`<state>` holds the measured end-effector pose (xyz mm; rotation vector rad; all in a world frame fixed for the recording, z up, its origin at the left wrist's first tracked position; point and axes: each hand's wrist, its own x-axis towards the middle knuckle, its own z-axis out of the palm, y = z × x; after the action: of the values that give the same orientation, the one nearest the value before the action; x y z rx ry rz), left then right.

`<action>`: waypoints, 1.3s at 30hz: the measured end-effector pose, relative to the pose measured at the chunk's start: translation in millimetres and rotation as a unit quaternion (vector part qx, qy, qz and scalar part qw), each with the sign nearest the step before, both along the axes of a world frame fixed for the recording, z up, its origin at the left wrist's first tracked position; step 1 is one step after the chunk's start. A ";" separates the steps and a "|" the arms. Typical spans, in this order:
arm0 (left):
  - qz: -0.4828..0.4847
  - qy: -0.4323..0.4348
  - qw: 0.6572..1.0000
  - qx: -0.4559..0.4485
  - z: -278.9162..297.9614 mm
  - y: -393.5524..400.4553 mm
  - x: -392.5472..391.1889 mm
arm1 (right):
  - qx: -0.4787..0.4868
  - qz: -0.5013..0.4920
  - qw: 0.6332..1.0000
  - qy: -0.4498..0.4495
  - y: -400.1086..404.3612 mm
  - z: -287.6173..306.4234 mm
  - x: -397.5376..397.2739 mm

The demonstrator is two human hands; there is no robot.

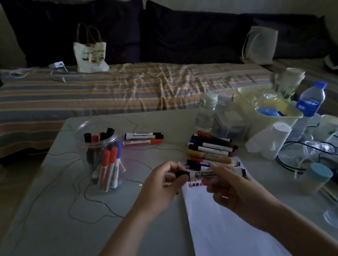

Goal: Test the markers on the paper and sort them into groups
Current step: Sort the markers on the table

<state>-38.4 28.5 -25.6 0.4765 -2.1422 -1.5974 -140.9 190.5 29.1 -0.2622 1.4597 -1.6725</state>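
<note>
Over the top of the white paper (224,229) I hold a white marker (202,174) with a black cap (181,174). My left hand (162,186) pinches the black cap, and my right hand (228,185) grips the barrel. Red and blue test marks (196,184) show on the paper just under the marker. A clear jar (103,158) with several red, blue and black markers stands to the left. Two markers (143,138) lie behind it. A pile of several markers (211,146) lies beyond the paper.
Thin wires (81,197) loop across the table. On the right stand water bottles (312,100), a yellow basket (271,109), white cups (276,139), blue-lidded containers (315,177) and black cables. A striped bed with a tote bag (90,51) lies behind the table.
</note>
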 end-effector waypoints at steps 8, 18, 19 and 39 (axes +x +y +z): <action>-0.013 0.006 0.998 0.055 8.9 15.4 0.0 | 0.109 0.109 0.972 0.179 25.7 -5.0 -26.0; 0.060 -0.044 0.964 0.254 5.4 42.3 -23.5 | 0.155 0.178 0.870 0.432 16.5 -28.2 -32.5; 0.092 -0.053 0.961 0.255 3.6 41.5 -28.0 | 0.160 0.158 0.835 0.502 17.6 -30.5 -32.3; 0.022 -0.112 0.978 -0.177 -32.7 11.6 -50.1 | -0.087 -0.132 0.987 -0.008 49.1 -31.7 -84.0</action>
<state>-88.5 40.1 -58.3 0.6033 -2.4967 -1.1455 -224.9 239.6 -2.7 -0.1537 1.3845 -2.0157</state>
